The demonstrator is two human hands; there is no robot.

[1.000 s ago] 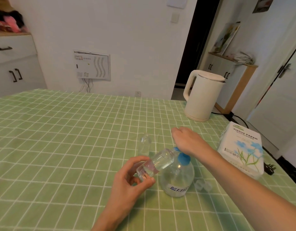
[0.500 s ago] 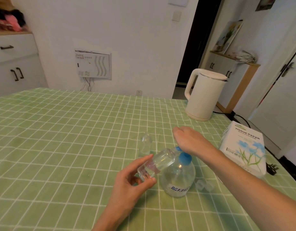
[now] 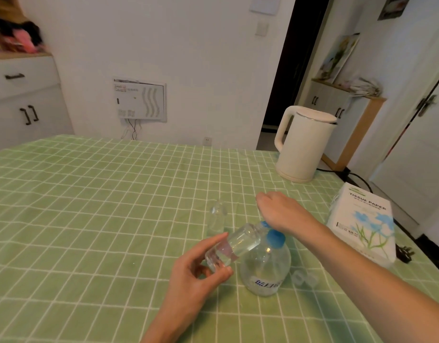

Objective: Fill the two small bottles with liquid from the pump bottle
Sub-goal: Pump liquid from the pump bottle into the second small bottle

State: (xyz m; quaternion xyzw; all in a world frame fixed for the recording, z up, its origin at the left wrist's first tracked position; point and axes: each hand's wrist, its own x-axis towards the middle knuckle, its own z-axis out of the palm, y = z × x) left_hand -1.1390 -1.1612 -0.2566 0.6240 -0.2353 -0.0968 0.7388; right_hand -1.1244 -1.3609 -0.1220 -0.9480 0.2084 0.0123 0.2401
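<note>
a person's two bare hands work at a table under a green checked tablecloth (image 3: 89, 206), with a white cabinet (image 3: 20, 100) against the far left wall and a white wall box (image 3: 140, 101) to its right. near the middle, the left hand (image 3: 196, 271) grips a small clear bottle (image 3: 234, 245) by its base between thumb and fingers. the bottle is tilted, its mouth angled up and to the right, close against the blue pump head (image 3: 275, 237). clear liquid shows inside it. just beyond it, a second small bottle (image 3: 217, 216) stands upright on the cloth, apart from both hands. to the right of the left hand stands the pump bottle (image 3: 265, 268), rounded and clear, with a blue-lettered label low on its near side. the right hand (image 3: 280, 210) lies palm down over the pump head, its heel at the blue top. its fingers bend away out of sight, so whether they grasp anything cannot be told. two small clear caps (image 3: 303, 278) lie on the cloth just right of the pump bottle. a cream electric kettle (image 3: 303, 144) stands at the table's far right, and a pack of tissue paper (image 3: 362, 224) sits near the right edge.
</note>
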